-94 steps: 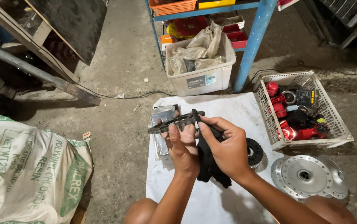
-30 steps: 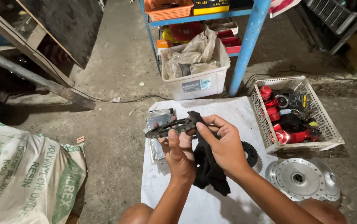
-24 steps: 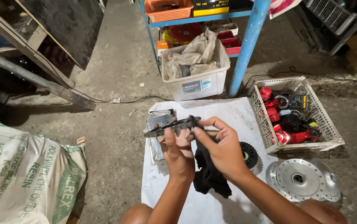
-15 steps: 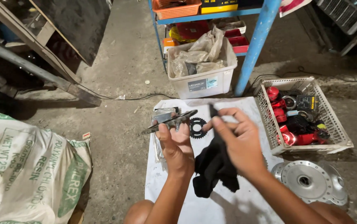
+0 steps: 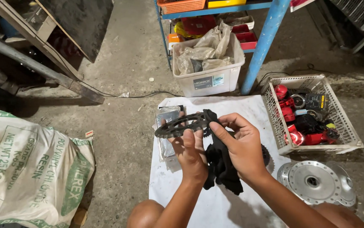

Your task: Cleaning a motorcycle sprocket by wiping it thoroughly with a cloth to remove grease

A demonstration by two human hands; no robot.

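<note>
Pinching the black sprocket [image 5: 182, 125] level in my left hand [image 5: 192, 154], I press the black rag [image 5: 220, 162] bunched in my right hand [image 5: 241, 147] firmly along its toothed rim.

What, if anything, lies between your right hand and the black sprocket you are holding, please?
A black rag does: the right hand presses it against the sprocket. The left hand grips the sprocket directly.

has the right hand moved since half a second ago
Yes. The right hand came back left, from near the basket, and presses the rag onto the sprocket.
</note>
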